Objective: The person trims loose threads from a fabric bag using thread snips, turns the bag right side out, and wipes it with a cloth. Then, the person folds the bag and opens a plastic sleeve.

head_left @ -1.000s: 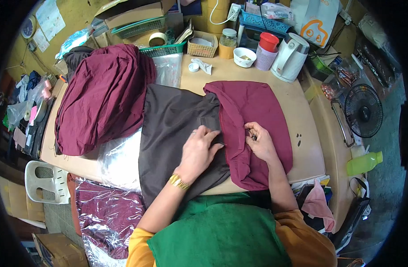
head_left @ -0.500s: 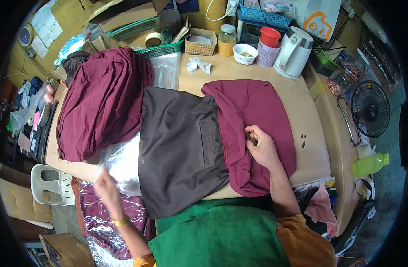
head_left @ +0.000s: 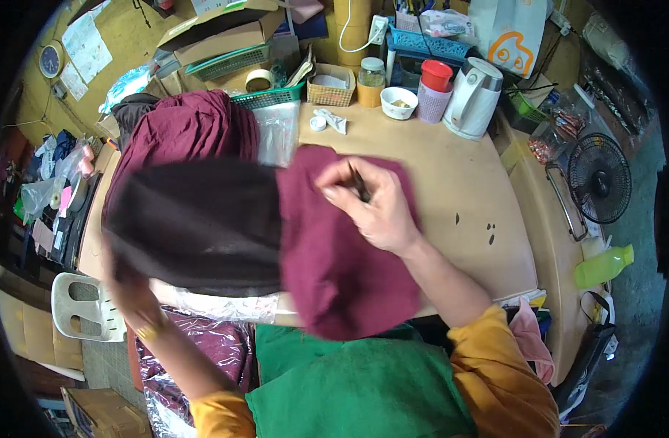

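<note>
A garment piece, dark brown [head_left: 203, 230] at the left and maroon [head_left: 345, 281] at the right, is blurred by motion above the table's near side. At its left end is my left hand [head_left: 128, 285], closed on the brown edge, with its fingers partly hidden by cloth and blur. My right hand [head_left: 378, 212] is over the maroon part, thumb and fingers pinched together. A small dark tool [head_left: 360, 184] is tucked in it; its kind is not clear. Whether those fingertips also grip the cloth cannot be made out.
A heap of maroon cloth [head_left: 195, 131] lies at the back left. Baskets, a jar [head_left: 371, 73], a white bowl [head_left: 398, 104] and a kettle [head_left: 475, 101] line the table's back. A fan [head_left: 601, 179] and green bottle [head_left: 604, 267] are at right. Plastic-wrapped maroon cloth [head_left: 203, 350] sits below left.
The garment piece has been raised and shifted left from lying flat. My left hand has moved from the clear plastic to its brown edge. My right hand has moved up and left.
</note>
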`<state>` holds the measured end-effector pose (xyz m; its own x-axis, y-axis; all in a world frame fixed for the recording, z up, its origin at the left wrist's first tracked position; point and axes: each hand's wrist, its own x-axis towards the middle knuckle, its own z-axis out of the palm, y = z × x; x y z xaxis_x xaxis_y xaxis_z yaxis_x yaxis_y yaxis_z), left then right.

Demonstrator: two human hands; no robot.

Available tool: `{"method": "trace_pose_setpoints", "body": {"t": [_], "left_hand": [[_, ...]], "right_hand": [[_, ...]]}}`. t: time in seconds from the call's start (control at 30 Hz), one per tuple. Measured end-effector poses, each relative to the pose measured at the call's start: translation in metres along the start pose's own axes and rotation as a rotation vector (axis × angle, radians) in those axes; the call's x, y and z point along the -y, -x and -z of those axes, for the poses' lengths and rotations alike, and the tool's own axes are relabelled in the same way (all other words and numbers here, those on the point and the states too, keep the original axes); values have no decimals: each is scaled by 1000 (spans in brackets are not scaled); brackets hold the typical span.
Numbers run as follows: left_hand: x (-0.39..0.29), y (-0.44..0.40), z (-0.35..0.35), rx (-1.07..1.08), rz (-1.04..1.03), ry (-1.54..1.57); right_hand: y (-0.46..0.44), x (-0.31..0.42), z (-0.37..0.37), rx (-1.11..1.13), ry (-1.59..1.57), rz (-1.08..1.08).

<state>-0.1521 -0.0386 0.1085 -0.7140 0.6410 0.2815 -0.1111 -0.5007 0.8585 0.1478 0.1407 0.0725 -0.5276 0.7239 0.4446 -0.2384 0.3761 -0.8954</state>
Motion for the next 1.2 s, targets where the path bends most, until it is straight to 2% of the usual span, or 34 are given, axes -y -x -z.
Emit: {"method": "trace_pose_setpoints", "body": {"t": [0.03,0.07,0.13,0.2,0.27,0.33,0.37,0.4,0.43,0.5,0.53,0.6,0.63,0.7,0.73,0.8,0.83,0.87,0.9,0.93,0.97,1.0,1.03,1.07,1.1,1.13,1.2], "left_hand": [[-17,-16,-22,-32,-157,16],[-29,-22,-40,67,-225,16],[-45,-26,-82,387,-260,-49],[-44,-19,-124,833,-211,-175],[-26,-3,-168,1314,-95,-433],[16,27,-195,1725,-71,-825],[37,42,-206,1932,-111,-1010],[58,59,-205,2027,-105,-1039],[81,74,-195,2050,-80,-984],[115,100,-175,2001,-17,-775],[128,108,-163,1940,10,-659],[150,121,-139,1781,33,-401],[161,126,-128,1686,11,-266],[184,138,-114,1553,-41,-143],[192,143,-110,1526,-25,-198],[178,143,-123,1679,198,-657],[164,133,-130,1763,158,-643],[143,122,-138,1845,115,-628],[133,121,-128,1691,128,-591],[126,117,-117,1505,35,-574],[113,109,-110,1328,22,-639],[102,100,-111,1144,6,-698],[96,94,-117,990,141,-649],[93,92,-121,835,277,-600],[103,96,-125,788,217,-430],[100,96,-129,892,232,-325],[95,96,-131,864,105,-296]], "right_hand": [[-8,15,-14,15,-91,60],[-13,29,-22,33,-183,119],[-11,44,-23,206,-364,-16],[-14,14,6,-25,117,-44],[-25,-55,55,-267,272,-199],[-29,-162,120,-307,797,-333],[-23,-170,130,-298,866,-350],[-17,-174,133,-287,935,-363],[-12,-173,131,-268,929,-352],[-4,-161,125,-280,1317,-158],[-6,-159,123,-268,1311,-152],[-10,-142,114,-164,189,-341],[1,-123,107,61,-3,-343],[22,-54,56,422,-204,-201],[31,-53,43,554,-135,-121],[45,-65,27,794,58,3],[45,-65,36,624,25,-89],[45,-69,52,333,165,-86],[38,-66,69,-34,176,-242],[37,-84,103,-248,414,-129],[43,-63,105,-246,225,-287],[50,-49,97,-144,92,-267],[58,-36,89,-41,-44,-259],[64,-23,64,132,83,-222],[71,-10,39,297,202,-162],[81,-27,28,360,562,-168],[80,-36,29,313,696,-217]]}}
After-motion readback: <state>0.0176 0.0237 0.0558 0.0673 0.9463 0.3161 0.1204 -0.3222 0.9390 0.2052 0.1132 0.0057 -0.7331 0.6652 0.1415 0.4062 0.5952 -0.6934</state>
